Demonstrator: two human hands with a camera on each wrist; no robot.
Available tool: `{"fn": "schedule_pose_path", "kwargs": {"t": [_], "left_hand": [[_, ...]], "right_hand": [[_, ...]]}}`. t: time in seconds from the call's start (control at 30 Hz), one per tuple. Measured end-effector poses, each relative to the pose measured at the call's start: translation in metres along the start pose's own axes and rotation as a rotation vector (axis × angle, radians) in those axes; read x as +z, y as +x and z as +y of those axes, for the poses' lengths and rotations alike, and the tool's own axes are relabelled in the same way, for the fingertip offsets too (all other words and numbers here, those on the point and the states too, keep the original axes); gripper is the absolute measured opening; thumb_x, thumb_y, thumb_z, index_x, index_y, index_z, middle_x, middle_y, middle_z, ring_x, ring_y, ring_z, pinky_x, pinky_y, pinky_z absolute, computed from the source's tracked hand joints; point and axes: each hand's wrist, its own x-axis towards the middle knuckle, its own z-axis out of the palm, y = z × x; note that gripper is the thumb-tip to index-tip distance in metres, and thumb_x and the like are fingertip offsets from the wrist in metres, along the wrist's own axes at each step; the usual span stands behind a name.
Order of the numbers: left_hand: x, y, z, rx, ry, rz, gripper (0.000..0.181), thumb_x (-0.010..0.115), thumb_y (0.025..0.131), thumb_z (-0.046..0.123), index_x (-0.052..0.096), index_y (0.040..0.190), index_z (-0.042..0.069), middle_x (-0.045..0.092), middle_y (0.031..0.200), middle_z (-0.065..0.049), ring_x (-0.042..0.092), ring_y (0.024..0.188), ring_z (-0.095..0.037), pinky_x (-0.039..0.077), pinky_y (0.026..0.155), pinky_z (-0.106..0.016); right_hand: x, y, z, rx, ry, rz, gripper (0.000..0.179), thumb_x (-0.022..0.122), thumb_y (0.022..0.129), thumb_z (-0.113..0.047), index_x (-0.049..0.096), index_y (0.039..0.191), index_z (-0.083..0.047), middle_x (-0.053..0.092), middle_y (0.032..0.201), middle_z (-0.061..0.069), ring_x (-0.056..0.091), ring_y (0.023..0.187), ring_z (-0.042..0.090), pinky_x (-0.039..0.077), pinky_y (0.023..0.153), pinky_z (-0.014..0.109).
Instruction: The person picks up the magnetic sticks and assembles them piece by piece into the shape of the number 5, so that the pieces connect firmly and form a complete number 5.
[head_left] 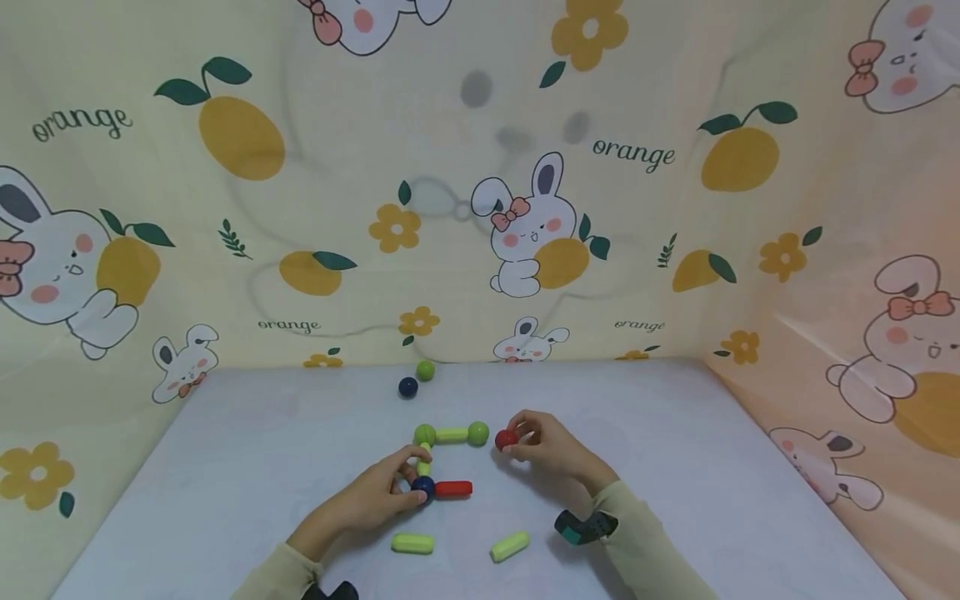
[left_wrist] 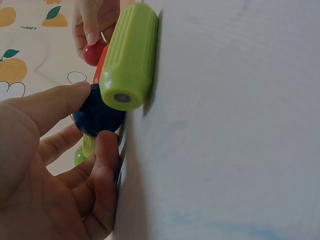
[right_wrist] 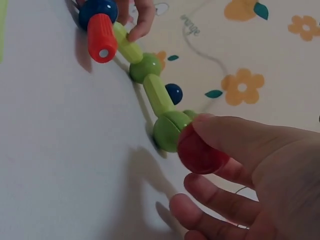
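Nearest the person, below the left hand (head_left: 372, 494) and a little to its right, a pale green rod (head_left: 412, 543) lies loose on the white table (head_left: 225, 483); a second loose rod (head_left: 510, 547), set at a slant, lies nearer than the right hand (head_left: 551, 450), just left of the black device (head_left: 585, 527) on that wrist. Farther in, the left hand holds a dark blue ball (head_left: 426, 486) between thumb and fingers. From that ball a red rod (head_left: 454, 490) points rightward, away from the left hand, and a green upright rod (head_left: 425, 468) runs away from the person, beside the left fingers, to a green corner ball (head_left: 425, 434). From there a green crossbar (head_left: 452, 435) reaches toward the right hand, ending in a green end ball (head_left: 477, 433). The right hand pinches a red ball (head_left: 505, 440) just beside that end ball, a small gap between them in the head view. Beyond both hands, a loose blue ball (head_left: 408, 387) sits near a loose green ball (head_left: 426, 371), before a rabbit-and-orange printed cloth (head_left: 450, 125).
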Motion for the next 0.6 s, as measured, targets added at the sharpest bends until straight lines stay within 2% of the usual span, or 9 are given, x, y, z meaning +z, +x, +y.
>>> {"fn": "schedule_pose_path", "kwargs": {"t": [0.23, 0.6], "left_hand": [[0.0, 0.0, 0.003, 0.015, -0.01, 0.0, 0.046, 0.071, 0.095, 0.022, 0.05, 0.136, 0.016, 0.059, 0.106, -0.006, 0.051, 0.072, -0.013, 0.041, 0.061, -0.023], [0.0, -0.001, 0.003, -0.016, -0.01, 0.01, 0.046, 0.072, 0.094, 0.022, 0.051, 0.135, 0.018, 0.059, 0.106, -0.006, 0.052, 0.074, -0.016, 0.042, 0.061, -0.024]], "right_hand": [[0.003, -0.003, -0.004, 0.002, -0.031, -0.062, 0.027, 0.078, 0.088, -0.019, 0.065, 0.11, -0.011, 0.066, 0.106, 0.006, 0.058, 0.09, 0.019, 0.049, 0.074, 0.028], [0.012, -0.003, -0.01, -0.034, -0.041, -0.18, 0.025, 0.077, 0.089, -0.018, 0.065, 0.11, -0.012, 0.066, 0.105, 0.003, 0.058, 0.089, 0.019, 0.05, 0.076, 0.028]]}}
